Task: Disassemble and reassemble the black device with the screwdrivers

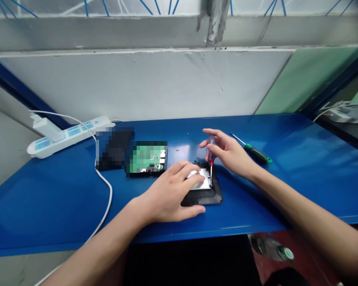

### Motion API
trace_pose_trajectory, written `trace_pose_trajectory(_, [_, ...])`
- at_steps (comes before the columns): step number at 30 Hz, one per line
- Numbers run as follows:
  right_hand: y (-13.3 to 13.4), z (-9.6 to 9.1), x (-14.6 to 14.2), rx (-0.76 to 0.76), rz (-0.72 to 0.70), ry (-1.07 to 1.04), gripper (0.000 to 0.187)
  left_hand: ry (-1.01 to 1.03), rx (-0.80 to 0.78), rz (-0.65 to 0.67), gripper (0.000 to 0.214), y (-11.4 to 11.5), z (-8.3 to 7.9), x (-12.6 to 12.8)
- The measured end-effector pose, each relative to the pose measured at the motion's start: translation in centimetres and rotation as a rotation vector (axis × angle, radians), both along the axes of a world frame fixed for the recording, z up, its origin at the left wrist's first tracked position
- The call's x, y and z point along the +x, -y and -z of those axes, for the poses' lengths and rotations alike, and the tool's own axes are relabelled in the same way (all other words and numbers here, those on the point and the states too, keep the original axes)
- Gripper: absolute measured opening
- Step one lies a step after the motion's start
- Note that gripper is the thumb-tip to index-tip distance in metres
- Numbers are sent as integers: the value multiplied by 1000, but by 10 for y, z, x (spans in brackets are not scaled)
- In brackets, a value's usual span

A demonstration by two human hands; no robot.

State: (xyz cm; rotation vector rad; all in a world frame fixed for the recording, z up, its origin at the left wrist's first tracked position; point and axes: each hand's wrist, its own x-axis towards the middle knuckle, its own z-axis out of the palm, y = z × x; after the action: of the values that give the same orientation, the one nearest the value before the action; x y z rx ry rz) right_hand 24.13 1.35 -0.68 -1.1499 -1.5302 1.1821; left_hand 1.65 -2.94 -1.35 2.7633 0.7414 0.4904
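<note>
My right hand (226, 153) grips a small screwdriver (211, 153) with a clear and red handle, held upright. Its shaft points down to the right edge of a silver plate-like part (207, 183), which lies in a black plastic casing (209, 196). Fingers spread, my left hand (177, 190) lies over the left side of the casing and the silver part, pressing on them. To the left rests a black housing with a green circuit board (155, 155), partly pixelated.
A green and black screwdriver (258, 153) lies to the right. Small screws (177, 150) sit on the blue table (62, 198). A dark pixelated item (116, 149), a white power strip (73, 133) and its cable (109, 194) are left. Below stands a bottle (271, 248).
</note>
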Motion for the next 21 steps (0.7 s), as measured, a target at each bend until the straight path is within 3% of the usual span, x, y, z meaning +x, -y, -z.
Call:
trace_pose_trajectory(12, [-2,1,2,-9,39,44,44,1,1,-1,54,0,0,0])
trace_pose_trajectory(21, [-1,0,3,12,51,61,44,61,38,38,39,2,-1,1])
